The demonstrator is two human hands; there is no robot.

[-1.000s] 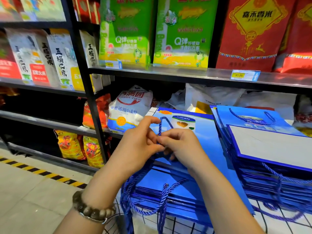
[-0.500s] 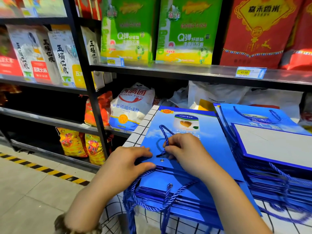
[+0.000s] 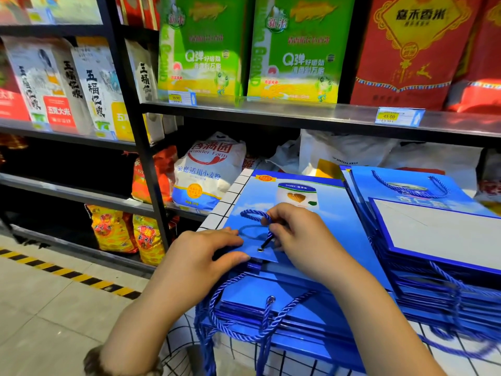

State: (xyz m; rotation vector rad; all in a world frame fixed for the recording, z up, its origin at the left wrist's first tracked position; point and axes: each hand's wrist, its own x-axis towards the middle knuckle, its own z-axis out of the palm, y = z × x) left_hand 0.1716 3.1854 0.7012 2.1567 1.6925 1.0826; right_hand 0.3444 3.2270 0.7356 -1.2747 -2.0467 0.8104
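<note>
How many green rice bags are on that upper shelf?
2: the left green bag and the right green bag, side by side on the upper shelf, left of the red bag. Others may hide behind.

We look forward and down from a head-worn wide-angle camera, our left hand (image 3: 200, 256) and right hand (image 3: 301, 240) framed at the bottom edge. The lens sits close over the stacked blue gift bags (image 3: 333, 191), near enough to show the twist of a rope handle (image 3: 253, 213), and faces the grocery shelves (image 3: 271, 112) beyond, tiled floor (image 3: 54, 308) at lower left.
</note>
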